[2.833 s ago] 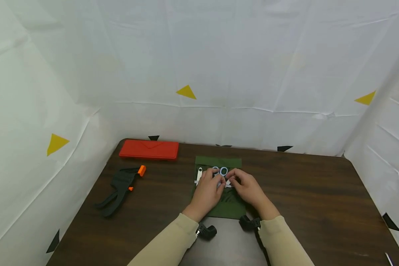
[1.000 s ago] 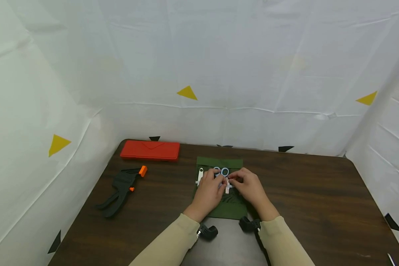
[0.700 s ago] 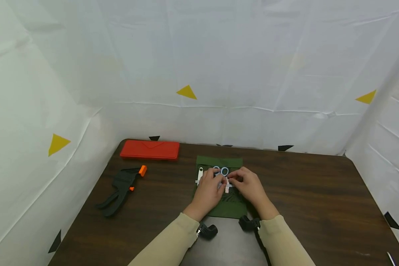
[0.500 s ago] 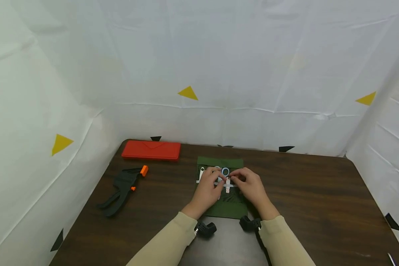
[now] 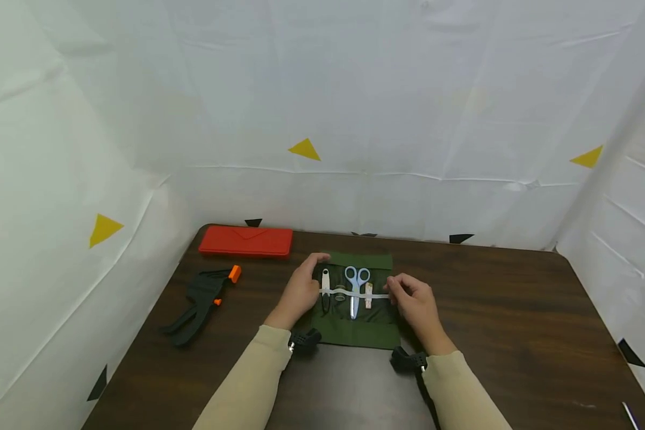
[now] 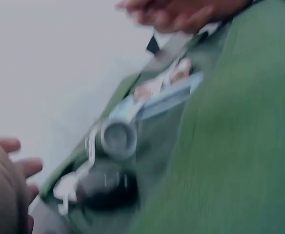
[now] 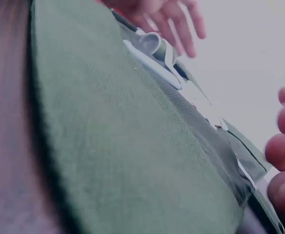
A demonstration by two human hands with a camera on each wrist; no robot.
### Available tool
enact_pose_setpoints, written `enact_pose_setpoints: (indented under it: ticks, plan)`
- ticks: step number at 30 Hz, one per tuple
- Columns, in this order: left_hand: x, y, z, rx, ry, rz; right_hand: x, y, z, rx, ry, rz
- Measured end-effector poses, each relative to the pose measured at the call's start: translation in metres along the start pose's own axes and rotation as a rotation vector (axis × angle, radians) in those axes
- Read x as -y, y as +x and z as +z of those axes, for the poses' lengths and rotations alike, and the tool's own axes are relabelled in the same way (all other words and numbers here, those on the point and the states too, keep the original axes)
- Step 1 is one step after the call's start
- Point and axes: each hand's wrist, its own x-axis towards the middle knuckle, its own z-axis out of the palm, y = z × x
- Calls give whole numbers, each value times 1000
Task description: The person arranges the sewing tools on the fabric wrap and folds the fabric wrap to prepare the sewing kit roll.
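Note:
A green cloth tool roll (image 5: 357, 335) lies spread on the table. Its white elastic band (image 5: 346, 292) crosses light-blue scissors (image 5: 358, 285), a slim white tool with a black lower end (image 5: 325, 291), a small round grey-green item (image 5: 340, 293) and a small pinkish-white piece (image 5: 368, 296). My left hand (image 5: 299, 292) is at the roll's left side, its index finger reaching toward the upper left corner. In the left wrist view, the left fingers (image 6: 30, 168) are spread and hold nothing. My right hand (image 5: 416, 301) hovers at the right edge by the band's end, fingers loosely bent.
A red case (image 5: 245, 241) lies at the back left of the dark wooden table (image 5: 505, 322). In front of it is a black clamp with orange pads (image 5: 200, 304). A pen-like stick (image 5: 630, 415) lies at the near right edge. White sheeting surrounds the table.
Both hands have parted from the roll's middle, the left hand moving left and the right hand slightly right, uncovering the scissors and round item. The pinkish-white piece came into sight earlier, under the band.

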Motion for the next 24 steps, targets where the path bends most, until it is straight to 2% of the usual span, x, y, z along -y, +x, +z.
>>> enact_pose_setpoints:
  ticks: [2,4,7,9,12,16,20,24]
  plan:
    - [8,1,-2,80,38,-1,-1,-2,-3,68,-23,-8]
    - [13,2,-2,140,53,6,-3,-2,-7,170,-67,-39]
    - [16,4,-2,163,71,5,-5,3,-13,299,-146,-116]
    - [16,6,-2,159,94,10,-6,8,-18,339,-198,-177]
    - [12,8,-2,159,212,31,-6,13,-27,320,-277,-225]
    - [2,7,-4,186,393,34,-8,16,-35,271,-386,-233]
    - [-7,5,-3,201,481,37,-11,18,-44,258,-459,-232]
    - [-10,6,2,214,545,43,-13,18,-52,291,-516,-206]
